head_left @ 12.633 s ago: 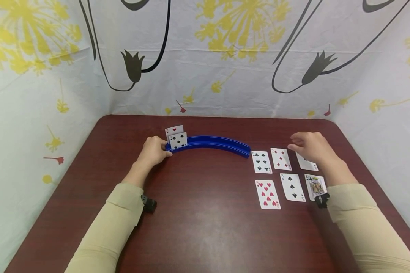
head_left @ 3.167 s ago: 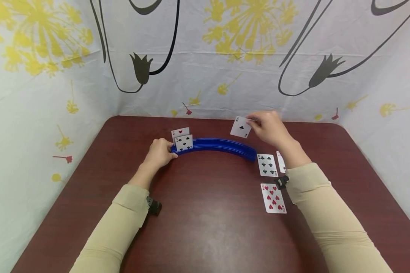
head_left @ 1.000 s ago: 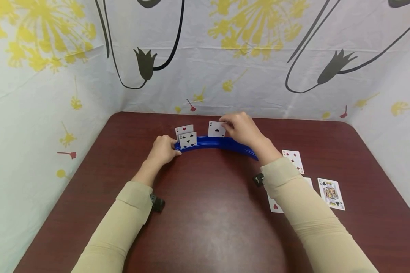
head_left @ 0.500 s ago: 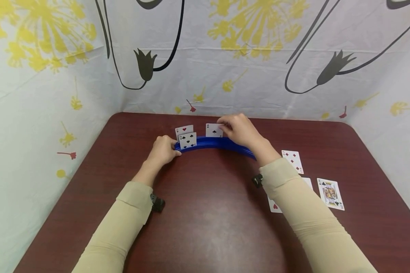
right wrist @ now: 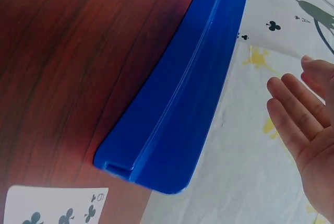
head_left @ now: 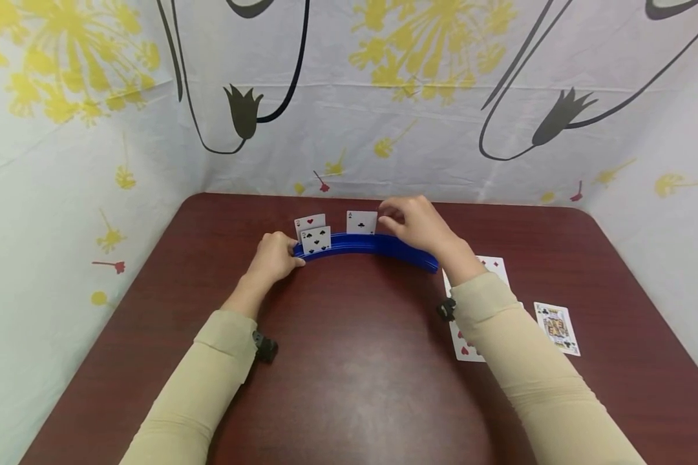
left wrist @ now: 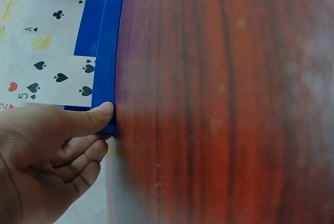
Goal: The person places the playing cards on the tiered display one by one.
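1. Dark red wood-grain covers the table, whose near part stretches between the person and both hands.
2. On the person's side of the right hand, the king of clubs lies face up; a hearts card beside it is partly hidden by the right sleeve.
3. A little farther, the six of clubs lies near the right end of the blue curved card holder, and a diamonds card shows past the right forearm.
4. The left hand is clamped on the holder's left end, thumb along its front edge.
5. Just beside that hand stand the five of spades and, behind it, the two of hearts.
6. The right hand has just let go of the ace of clubs; its fingers are apart and hold nothing. The ace stands between the hands, held by the holder alone, so I judge its placing finished, with the flat cards yet unracked.
7. Beyond both hands hangs a floral sheet.
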A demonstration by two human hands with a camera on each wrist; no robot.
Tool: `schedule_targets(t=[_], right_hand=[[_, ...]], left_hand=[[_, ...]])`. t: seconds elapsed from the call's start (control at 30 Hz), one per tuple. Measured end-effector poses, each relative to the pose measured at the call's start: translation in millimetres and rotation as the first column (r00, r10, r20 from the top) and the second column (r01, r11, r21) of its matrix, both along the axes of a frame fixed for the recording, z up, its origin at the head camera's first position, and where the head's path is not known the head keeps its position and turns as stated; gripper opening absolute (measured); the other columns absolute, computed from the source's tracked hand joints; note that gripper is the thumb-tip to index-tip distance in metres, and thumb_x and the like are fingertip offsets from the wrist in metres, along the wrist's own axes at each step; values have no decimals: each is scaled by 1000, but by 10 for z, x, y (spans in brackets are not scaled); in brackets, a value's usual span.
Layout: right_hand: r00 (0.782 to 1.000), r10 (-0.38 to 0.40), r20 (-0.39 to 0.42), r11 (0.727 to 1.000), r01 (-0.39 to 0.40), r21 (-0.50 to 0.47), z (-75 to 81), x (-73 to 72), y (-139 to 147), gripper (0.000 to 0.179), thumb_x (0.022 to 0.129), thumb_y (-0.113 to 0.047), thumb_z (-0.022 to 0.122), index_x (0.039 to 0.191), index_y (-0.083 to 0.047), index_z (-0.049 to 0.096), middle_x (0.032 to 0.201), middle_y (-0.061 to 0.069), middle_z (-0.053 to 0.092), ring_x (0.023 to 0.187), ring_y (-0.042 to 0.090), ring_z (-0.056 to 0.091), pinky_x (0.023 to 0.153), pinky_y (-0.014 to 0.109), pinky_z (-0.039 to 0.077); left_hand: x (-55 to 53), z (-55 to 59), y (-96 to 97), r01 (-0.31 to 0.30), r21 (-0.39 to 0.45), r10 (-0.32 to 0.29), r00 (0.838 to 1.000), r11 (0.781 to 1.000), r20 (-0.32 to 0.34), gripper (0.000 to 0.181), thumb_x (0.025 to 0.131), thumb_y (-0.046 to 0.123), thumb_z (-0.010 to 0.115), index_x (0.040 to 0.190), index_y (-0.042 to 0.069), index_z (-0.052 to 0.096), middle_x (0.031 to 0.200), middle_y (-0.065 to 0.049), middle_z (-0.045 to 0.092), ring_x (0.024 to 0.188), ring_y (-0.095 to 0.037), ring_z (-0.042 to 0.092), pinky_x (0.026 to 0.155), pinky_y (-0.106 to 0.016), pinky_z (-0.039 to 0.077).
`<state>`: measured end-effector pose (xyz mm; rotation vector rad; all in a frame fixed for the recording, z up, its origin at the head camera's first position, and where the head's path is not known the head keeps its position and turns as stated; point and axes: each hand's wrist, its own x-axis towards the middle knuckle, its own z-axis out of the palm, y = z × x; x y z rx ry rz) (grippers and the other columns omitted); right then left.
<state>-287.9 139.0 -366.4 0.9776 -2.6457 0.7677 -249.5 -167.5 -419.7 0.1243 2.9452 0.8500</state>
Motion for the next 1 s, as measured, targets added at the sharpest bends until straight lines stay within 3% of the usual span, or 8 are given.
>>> schedule_targets(t=[0.57, 1.0], right_hand=[[996, -58, 70, 998, 58, 1, 42, 71, 241, 23, 96, -13, 70, 115, 1, 71, 99, 14, 75, 88, 27, 73, 80, 43, 58], [995, -83, 55, 996, 83, -12, -7, 110, 410, 21, 96, -13, 71, 112, 1, 72, 97, 12, 75, 86, 26, 73, 79, 44, 58]], left_hand=[[-7, 14, 2, -21, 25, 21, 1000, 999, 9, 51, 87, 15, 82, 131, -5, 65, 119, -23, 70, 108, -30, 68, 92, -45, 56], [5, -7, 7, -29, 14, 29, 1000, 999, 9, 51, 87, 15, 82, 131, -5, 65, 120, -23, 70, 107, -30, 67, 93, -45, 55]])
